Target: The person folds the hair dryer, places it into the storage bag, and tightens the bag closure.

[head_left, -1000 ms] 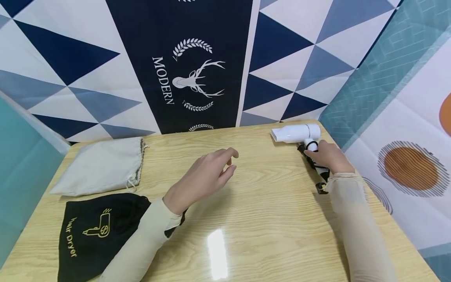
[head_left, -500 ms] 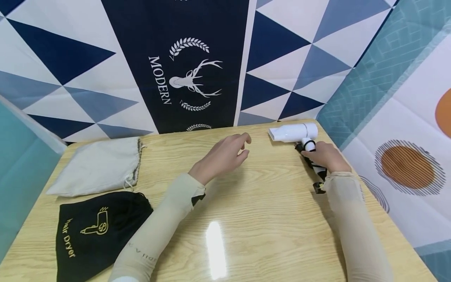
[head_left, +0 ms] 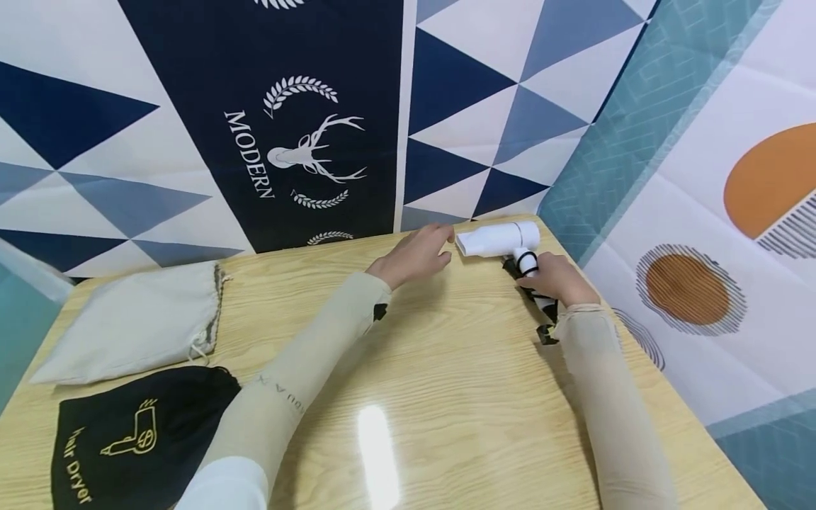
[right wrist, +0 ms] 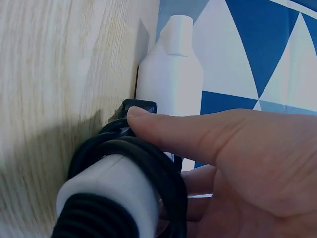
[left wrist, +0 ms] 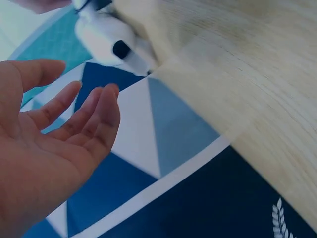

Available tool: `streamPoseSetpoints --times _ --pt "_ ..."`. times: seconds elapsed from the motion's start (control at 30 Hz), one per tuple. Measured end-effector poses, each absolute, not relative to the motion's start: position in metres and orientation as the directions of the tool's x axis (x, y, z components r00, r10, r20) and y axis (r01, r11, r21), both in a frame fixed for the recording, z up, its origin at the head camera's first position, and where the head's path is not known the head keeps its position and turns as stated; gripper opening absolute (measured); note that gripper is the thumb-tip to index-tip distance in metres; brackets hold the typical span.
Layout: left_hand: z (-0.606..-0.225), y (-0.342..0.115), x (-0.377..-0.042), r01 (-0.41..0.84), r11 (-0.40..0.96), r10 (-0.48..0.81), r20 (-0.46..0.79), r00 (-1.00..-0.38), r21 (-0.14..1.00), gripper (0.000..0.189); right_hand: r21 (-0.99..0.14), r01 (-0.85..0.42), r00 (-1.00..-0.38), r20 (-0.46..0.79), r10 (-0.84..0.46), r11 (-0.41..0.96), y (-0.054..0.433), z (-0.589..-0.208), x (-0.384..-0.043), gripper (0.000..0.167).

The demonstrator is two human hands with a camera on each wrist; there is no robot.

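"Head camera's up on my monitor. Where do you see the white hair dryer (head_left: 497, 239)?"

"I have it lying at the far right of the wooden table (head_left: 446, 411), close to the triangle-patterned wall (head_left: 484, 64), its nozzle (head_left: 470, 243) pointing left."

"And the right hand (head_left: 557, 278)?"

"Grasping the handle (right wrist: 111, 181). On my right wrist feed, the thumb presses by the black cord (right wrist: 173, 198) wound round it, other fingers curled on the opposite side."

"My left wrist feed shows the left hand (left wrist: 49, 153) holding nothing, fingers loosely bent."

"Agreed; from the head I see it just beside the nozzle."

"What's on the left?"

"A light grey drawstring bag (head_left: 134, 322), lying flat, and nearer the camera a black pouch (head_left: 172, 425) lettered 'hair Dryer'."
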State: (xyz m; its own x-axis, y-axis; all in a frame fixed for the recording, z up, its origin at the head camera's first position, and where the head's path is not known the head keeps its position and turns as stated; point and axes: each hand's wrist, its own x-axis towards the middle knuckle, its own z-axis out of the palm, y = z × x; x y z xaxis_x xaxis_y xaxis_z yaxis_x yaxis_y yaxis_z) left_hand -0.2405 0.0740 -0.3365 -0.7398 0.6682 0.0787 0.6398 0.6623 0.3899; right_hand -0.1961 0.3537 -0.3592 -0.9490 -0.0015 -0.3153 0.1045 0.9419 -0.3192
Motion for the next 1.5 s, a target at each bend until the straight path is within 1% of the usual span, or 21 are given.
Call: streamPoseSetpoints --times 0.1,0.27,0.37,0.5,0.6,0.7,0.83,0.93,1.03,1.17,1.33,1.5 --pt "-0.345 0.087 -0.255 0.615 0.657 0.661 0.060 -0.748 0.436 0.034 -0.331 0.101 -0.957 -0.289 0.001 0.938 0.355 -0.362 -0.195 0.035" --pt "-0.364 0.102 -0.268 0.514 0.685 0.605 -0.010 -0.796 0.516 0.057 -0.358 0.070 -0.968 -0.248 -0.022 0.931 0.352 -0.367 -0.198 0.031" --pt "-0.375 0.112 -0.271 0.499 0.683 0.598 -0.015 -0.802 0.534 0.067 -0.365 0.058 -0.976 -0.218 -0.025 0.929 0.354 -0.369 -0.199 0.028" --pt "-0.382 0.126 -0.273 0.516 0.659 0.620 -0.006 -0.785 0.547 0.067 -0.371 0.028 -0.986 -0.162 -0.035 0.928 0.360 -0.366 -0.199 0.025" --pt "-0.384 0.126 -0.273 0.498 0.672 0.608 -0.024 -0.794 0.548 0.068 -0.390 0.002 -0.991 -0.124 -0.050 0.921 0.358 -0.365 -0.198 0.021" --pt "-0.387 0.123 -0.276 0.470 0.695 0.586 -0.052 -0.808 0.544 0.071 -0.418 -0.007 -0.992 -0.115 -0.061 0.908 0.353 -0.363 -0.196 0.017" --pt "-0.390 0.119 -0.280 0.461 0.686 0.599 -0.077 -0.797 0.562 0.071 -0.423 -0.023 -0.993 -0.097 -0.071 0.906 0.347 -0.362 -0.195 0.015" --pt "-0.390 0.117 -0.282 0.468 0.654 0.613 -0.054 -0.788 0.594 0.069 -0.411 -0.051 -0.997 -0.040 -0.073 0.910 0.345 -0.362 -0.196 0.014" --pt "-0.385 0.115 -0.283 0.475 0.634 0.605 -0.010 -0.796 0.610 0.064 -0.410 -0.094 -0.996 0.046 -0.083 0.907 0.345 -0.362 -0.197 0.014" --pt "-0.374 0.108 -0.282 0.486 0.643 0.584 0.031 -0.811 0.591 0.061 -0.424 -0.137 -0.989 0.114 -0.098 0.895 0.342 -0.362 -0.199 0.013" --pt "-0.362 0.100 -0.277 0.483 0.656 0.556 0.062 -0.829 0.580 0.065 -0.442 -0.155 -0.987 0.115 -0.115 0.884 0.336 -0.358 -0.198 0.013" --pt "-0.358 0.090 -0.267 0.491 0.671 0.544 0.080 -0.835 0.556 0.063 -0.462 -0.163 -0.987 0.063 -0.151 0.872 0.330 -0.352 -0.194 0.015"
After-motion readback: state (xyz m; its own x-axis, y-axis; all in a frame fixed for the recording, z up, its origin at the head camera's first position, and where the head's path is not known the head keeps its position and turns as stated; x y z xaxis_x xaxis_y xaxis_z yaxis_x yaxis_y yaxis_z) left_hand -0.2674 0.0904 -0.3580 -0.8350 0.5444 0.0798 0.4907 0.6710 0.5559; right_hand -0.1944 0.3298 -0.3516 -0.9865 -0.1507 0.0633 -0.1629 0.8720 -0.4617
